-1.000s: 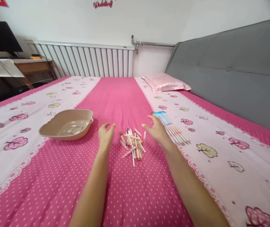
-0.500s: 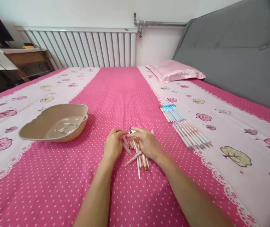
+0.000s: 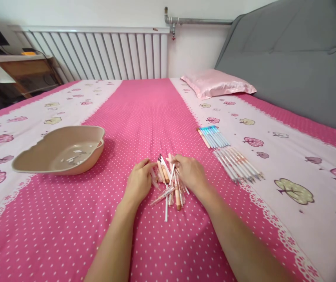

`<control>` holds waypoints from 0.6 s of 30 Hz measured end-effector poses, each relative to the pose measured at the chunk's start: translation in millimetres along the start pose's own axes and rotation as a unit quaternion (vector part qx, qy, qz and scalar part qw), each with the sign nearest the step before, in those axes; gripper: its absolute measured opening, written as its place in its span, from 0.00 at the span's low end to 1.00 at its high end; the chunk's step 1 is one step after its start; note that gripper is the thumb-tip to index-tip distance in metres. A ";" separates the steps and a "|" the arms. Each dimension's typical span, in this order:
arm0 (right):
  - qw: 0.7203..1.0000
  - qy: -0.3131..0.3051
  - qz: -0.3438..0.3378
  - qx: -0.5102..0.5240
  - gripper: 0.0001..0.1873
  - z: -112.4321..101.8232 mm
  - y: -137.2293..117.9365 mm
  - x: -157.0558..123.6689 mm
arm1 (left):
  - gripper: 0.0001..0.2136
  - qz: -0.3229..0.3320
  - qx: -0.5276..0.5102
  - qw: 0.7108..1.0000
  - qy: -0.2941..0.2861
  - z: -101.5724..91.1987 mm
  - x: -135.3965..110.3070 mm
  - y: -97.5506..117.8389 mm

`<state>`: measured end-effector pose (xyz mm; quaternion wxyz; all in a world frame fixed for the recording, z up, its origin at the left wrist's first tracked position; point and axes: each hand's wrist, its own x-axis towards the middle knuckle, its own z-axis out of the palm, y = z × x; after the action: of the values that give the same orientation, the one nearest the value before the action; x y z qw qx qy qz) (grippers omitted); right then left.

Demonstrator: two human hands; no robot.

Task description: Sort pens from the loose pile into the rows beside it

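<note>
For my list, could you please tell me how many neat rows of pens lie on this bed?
2. Both lie to the right of the right hand: a mostly blue row, farther away, and a whitish row, nearer. The loose pile is not counted.

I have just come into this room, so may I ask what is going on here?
A person's left hand and right hand are at either side of a loose pile of pen-like pieces on a pink bedcover. Whether either grip holds a piece is unclear. To the right lie two neat rows of pens; to the left stands a tan basin with small white bits inside.
</note>
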<state>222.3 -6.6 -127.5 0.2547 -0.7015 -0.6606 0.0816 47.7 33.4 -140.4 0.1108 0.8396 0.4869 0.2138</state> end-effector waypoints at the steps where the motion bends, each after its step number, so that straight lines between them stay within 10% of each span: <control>1: 1.000 0.006 0.015 0.017 0.14 -0.2 2.8 1.3 | 0.21 0.000 -0.006 1.000 0.000 0.3 -0.3 -0.2; 9: 0.969 0.074 0.079 0.222 0.12 1.5 14.6 8.9 | 0.21 -0.007 -0.081 0.997 0.003 -0.6 -0.6 1.0; 18: 0.864 0.186 0.153 0.442 0.17 9.9 26.6 16.7 | 0.20 -0.002 -0.121 0.992 0.015 -0.8 -0.6 1.3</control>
<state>243.3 12.1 -144.6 0.6403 -0.6099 -0.3803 0.2711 48.1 32.2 -139.4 0.2049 0.8157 0.4605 0.2839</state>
